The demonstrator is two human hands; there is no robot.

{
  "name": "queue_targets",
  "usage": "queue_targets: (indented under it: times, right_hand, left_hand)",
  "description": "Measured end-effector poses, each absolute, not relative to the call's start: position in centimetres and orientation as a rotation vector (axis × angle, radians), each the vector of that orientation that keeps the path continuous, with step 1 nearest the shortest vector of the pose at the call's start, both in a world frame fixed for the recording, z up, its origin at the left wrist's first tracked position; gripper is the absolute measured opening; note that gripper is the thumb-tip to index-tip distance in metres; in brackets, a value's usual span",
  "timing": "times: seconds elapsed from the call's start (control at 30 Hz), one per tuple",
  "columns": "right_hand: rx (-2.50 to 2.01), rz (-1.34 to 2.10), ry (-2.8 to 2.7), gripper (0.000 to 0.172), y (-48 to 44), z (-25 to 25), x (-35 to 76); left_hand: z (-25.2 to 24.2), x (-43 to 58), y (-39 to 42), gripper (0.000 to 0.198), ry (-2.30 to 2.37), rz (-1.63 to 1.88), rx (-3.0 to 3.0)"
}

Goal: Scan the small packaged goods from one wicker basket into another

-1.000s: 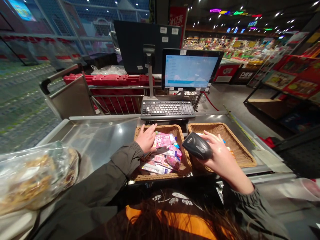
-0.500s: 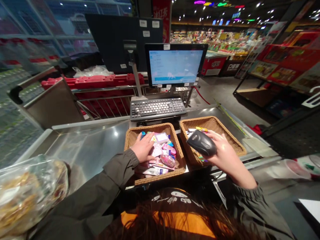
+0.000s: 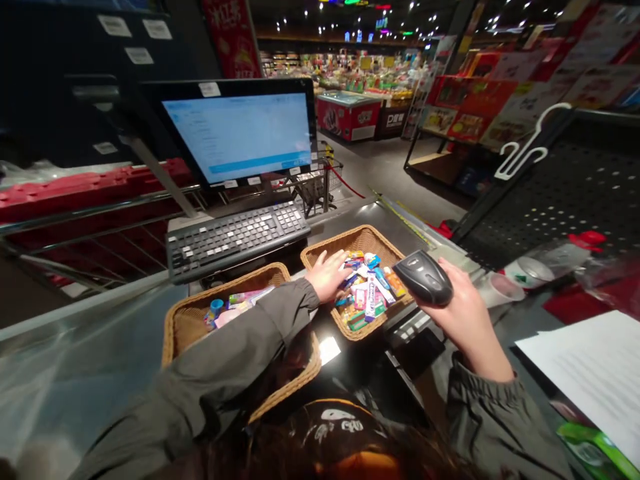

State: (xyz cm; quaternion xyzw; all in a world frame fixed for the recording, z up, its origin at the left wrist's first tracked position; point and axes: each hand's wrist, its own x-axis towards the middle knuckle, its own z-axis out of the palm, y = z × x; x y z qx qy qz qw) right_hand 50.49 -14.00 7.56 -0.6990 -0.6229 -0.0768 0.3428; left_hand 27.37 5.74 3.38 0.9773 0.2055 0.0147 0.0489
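My left hand (image 3: 327,275) reaches into the right wicker basket (image 3: 345,241), its fingers spread over a heap of small packaged sweets (image 3: 369,293). Whether a fingertip touches a packet is hard to make out. In my right hand (image 3: 463,310) is a black handheld barcode scanner (image 3: 425,277), held just right of that basket. The left wicker basket (image 3: 173,327) lies partly under my left forearm, which hides much of its contents. A small blue-capped item (image 3: 216,307) shows among the packets inside it.
Behind the baskets stand a keyboard (image 3: 240,237) and a lit monitor (image 3: 245,137). On the right are printed papers (image 3: 590,367), a cup (image 3: 500,288) and a black perforated panel (image 3: 560,187) with white hooks. A metal cart (image 3: 90,233) with red contents is at the left.
My left hand has moved from the left basket to the right one. The scanner has shifted from above the right basket to its right side. The view has turned right.
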Motion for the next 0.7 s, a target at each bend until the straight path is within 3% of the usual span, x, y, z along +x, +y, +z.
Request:
queue_targets:
  times: [0.23,0.4,0.7]
  right_hand:
    - [-1.890,-0.122,-1.551,0.037,-14.5,6.8,52.0]
    - [-1.894,-0.107,-1.544,0.029,-14.4,7.0,52.3]
    - [-1.928,-0.060,-1.532,0.031,-14.0,6.7,52.4]
  left_hand:
    - [-1.6,35.8,9.4,0.034,0.237,-0.089,3.064]
    - [-3.8,39.5,9.9,0.028,0.006,-0.161,3.083]
    - [-6.0,41.7,9.6,0.023,-0.252,-0.111,3.033]
